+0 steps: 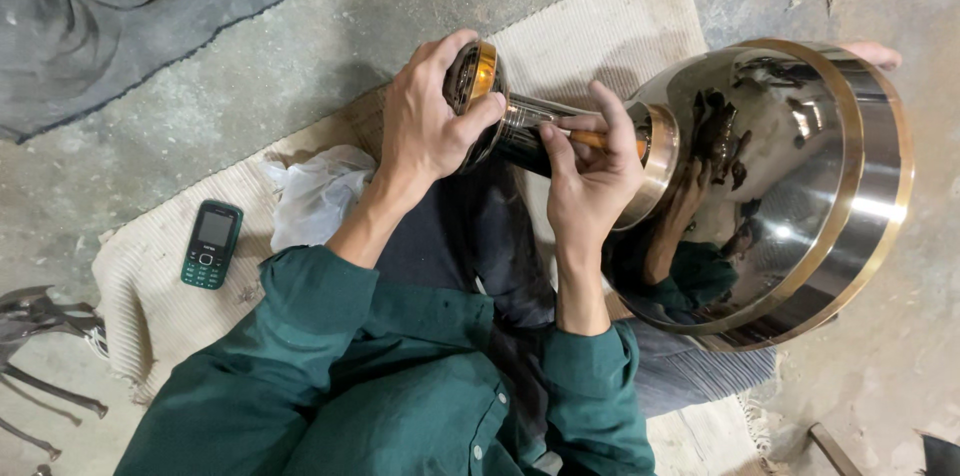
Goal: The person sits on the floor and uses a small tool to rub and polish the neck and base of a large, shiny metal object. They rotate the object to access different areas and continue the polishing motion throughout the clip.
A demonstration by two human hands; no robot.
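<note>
Gripping the brass-ringed end cap [472, 86] of the polished metal vessel [790, 186], your left hand [425, 126] has its fingers curled over the cap's rim, thumb pressed against its side. Just past those fingertips runs the vessel's narrow ribbed neck [525, 121], which widens beyond your other hand into the big mirror-bright body with its gold band. Your right hand [590, 171] is closed on a thin wooden-handled tool [598, 140], pinched between thumb and forefinger, its tip lying against the neck beside the brass collar [662, 161]. Below your left wrist sits a crumpled white cloth [315, 191] on the woven mat [600, 26], and further out from it a small green phone [211, 244].
</note>
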